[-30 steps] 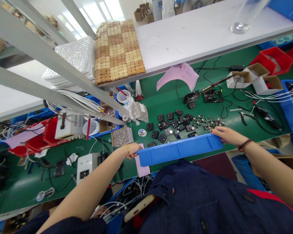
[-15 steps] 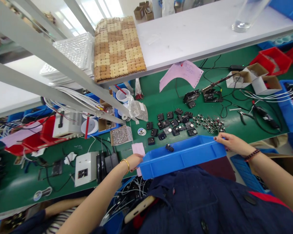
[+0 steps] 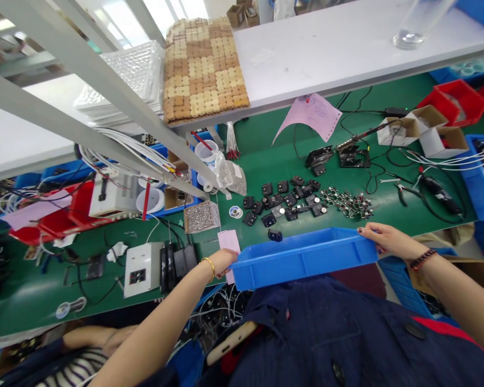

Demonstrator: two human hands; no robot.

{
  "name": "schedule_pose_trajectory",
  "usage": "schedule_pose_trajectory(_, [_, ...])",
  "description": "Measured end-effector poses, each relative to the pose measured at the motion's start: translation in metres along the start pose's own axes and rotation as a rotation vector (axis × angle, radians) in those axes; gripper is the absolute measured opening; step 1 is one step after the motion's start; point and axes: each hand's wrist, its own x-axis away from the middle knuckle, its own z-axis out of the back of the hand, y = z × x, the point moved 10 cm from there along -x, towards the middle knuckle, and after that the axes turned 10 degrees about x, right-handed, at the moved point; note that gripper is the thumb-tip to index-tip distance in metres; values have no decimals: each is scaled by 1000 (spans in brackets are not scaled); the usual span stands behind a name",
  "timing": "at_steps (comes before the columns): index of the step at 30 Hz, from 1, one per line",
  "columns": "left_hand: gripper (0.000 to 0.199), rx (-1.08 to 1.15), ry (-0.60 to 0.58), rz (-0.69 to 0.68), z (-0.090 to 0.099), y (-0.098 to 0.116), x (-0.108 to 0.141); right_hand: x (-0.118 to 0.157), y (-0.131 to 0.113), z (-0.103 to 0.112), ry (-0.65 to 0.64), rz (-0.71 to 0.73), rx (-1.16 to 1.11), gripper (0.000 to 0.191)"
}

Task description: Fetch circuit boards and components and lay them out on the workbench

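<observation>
- Blue tray (image 3: 306, 264) is held lengthwise at the near edge of the green desk (image 3: 262, 148), right in front of the wearer's navy jacket (image 3: 306, 317).
- Left hand (image 3: 223, 261): fingers closed on the tray's left end. Gold bangle (image 3: 212, 273) on that wrist.
- Right hand (image 3: 379, 238): fingers pinched on the tray's right end, thumb at the rim. Dark beaded bracelet (image 3: 422, 259) there.
- One black block (image 3: 275, 235) sits right at the tray's far rim; from here I can't tell if it touches tray or desk.
- More black blocks (image 3: 269, 220) lie loose on the desk just past the tray, some overlapping.
- Pile of small wired parts (image 3: 349, 203) on their right, close to the right hand.
- Pink slip (image 3: 228, 240) flat on the desk by the left hand, partly covered by it.
- Small spool (image 3: 234, 212) left of the blocks; box of tiny metal bits (image 3: 201, 216) left of that.
- Soldering iron (image 3: 350, 143) rests farther back on the desk; pliers (image 3: 401, 194) off to the right.
- Pink sheet (image 3: 312, 117) hangs from the shelf (image 3: 306, 56) edge.
- Another person's arm (image 3: 89, 337) shows at lower left, well apart from the tray.
</observation>
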Motion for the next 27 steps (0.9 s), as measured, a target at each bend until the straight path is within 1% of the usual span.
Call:
schedule_pose_trajectory(3, [42, 44, -20, -15, -8, -4, 6, 5, 7, -2, -15, -23, -25, 95])
schedule_pose_trajectory(6, [46, 103, -6, -48, -9, -5, 21, 21, -2, 5, 34, -16, 64, 96])
schedule_pose_trajectory(10, [48, 160, 80, -121, -4, -9, 40, 55, -20, 22, 140, -12, 162, 97])
schedule_pose_trajectory(14, [52, 246, 160, -213, 3, -14, 51, 80, -37, 38, 285, 92, 182, 91])
schedule_pose_trajectory(15, [49, 257, 156, -224, 3, -16, 52, 83, -40, 42, 331, 118, 190, 88])
schedule_pose_trajectory(18, [22, 325, 70, -236, -6, -22, 48, 90, -50, 52, 477, 199, 195, 71])
schedule_pose_trajectory(20, [17, 418, 17, -234, -14, -29, 42, 93, -58, 56, 556, 261, 193, 58])
schedule_pose_trajectory(22, [12, 452, 13, -248, -19, -37, 34, 94, -67, 59, 613, 326, 192, 51])
schedule_pose_trajectory(23, [8, 439, 31, -259, -21, -41, 30, 93, -71, 60, 630, 353, 191, 49])
schedule_pose_trajectory(24, [8, 435, 56, -278, -23, -45, 26, 91, -76, 60, 633, 375, 197, 47])
schedule_pose_trajectory(25, [12, 456, 78, -312, -26, -48, 24, 89, -80, 59, 628, 391, 214, 46])
schedule_pose_trajectory(27, [25, 589, 107, -374, -32, -54, 24, 81, -88, 60, 614, 431, 249, 41])
